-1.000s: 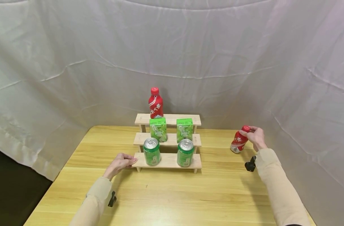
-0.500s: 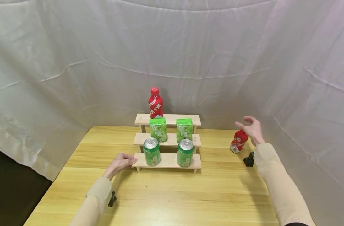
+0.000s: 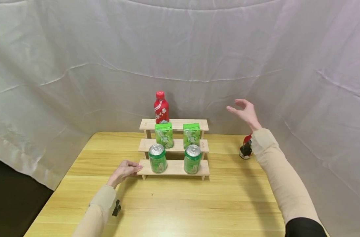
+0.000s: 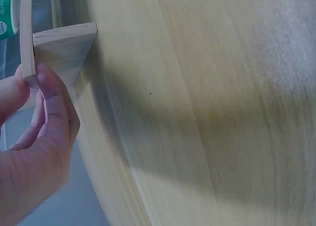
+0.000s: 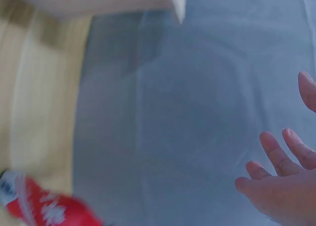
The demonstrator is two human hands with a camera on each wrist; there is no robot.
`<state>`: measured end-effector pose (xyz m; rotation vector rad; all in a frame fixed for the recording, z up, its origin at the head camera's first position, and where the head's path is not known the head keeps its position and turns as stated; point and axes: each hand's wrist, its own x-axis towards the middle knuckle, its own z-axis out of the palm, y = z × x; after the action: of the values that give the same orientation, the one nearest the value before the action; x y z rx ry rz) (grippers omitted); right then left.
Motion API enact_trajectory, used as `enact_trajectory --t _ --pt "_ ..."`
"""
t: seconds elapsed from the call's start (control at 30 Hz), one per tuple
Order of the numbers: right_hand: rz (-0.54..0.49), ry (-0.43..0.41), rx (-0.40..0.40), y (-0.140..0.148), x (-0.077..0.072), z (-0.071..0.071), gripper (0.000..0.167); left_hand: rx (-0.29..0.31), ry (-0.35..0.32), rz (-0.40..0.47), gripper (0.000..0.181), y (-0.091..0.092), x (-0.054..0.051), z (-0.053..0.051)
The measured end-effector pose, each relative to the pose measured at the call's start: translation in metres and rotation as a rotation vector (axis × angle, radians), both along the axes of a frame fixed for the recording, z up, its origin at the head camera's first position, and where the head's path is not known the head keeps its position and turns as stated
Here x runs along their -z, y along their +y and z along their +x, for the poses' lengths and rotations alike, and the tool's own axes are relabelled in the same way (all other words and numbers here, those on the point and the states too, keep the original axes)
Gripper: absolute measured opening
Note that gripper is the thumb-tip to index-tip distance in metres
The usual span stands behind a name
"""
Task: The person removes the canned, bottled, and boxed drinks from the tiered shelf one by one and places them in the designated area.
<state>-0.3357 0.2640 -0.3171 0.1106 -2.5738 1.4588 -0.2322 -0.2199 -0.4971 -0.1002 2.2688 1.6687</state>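
In the head view a three-step wooden rack bears two green cans in front, two green cartons on the middle step and a red bottle at the top left. My left hand pinches the left end of the bottom step; the left wrist view shows thumb and fingers on the board's edge. Raised in the air right of the rack, my right hand holds nothing, its fingers spread. Behind my right wrist, a second red bottle stands on the table, partly hidden.
The wooden table reaches back to a grey curtain, which also hangs along both sides. Something black lies beyond the table's left edge. A dark wrist mount hangs beside my left sleeve.
My right hand has let go of the right-hand red bottle, risen, and moved left toward the rack. The bottle stays where it was. My left hand keeps its hold on the bottom step.
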Motion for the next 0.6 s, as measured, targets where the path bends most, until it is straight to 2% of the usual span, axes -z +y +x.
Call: enact_trajectory --t 0.2,0.33,0.6 --pt "-0.021 0.047 -0.092 -0.048 -0.023 -0.01 0.064 0.002 -0.004 -0.007 0.033 -0.001 0.0 -0.001" --pt "-0.061 0.047 -0.15 -0.08 -0.034 -0.015 0.062 0.002 -0.008 -0.006 0.033 -0.001 -0.001 0.0" --pt "-0.096 0.027 -0.234 -0.135 -0.045 -0.017 0.061 -0.009 -0.013 -0.004 0.032 0.001 -0.001 0.0"
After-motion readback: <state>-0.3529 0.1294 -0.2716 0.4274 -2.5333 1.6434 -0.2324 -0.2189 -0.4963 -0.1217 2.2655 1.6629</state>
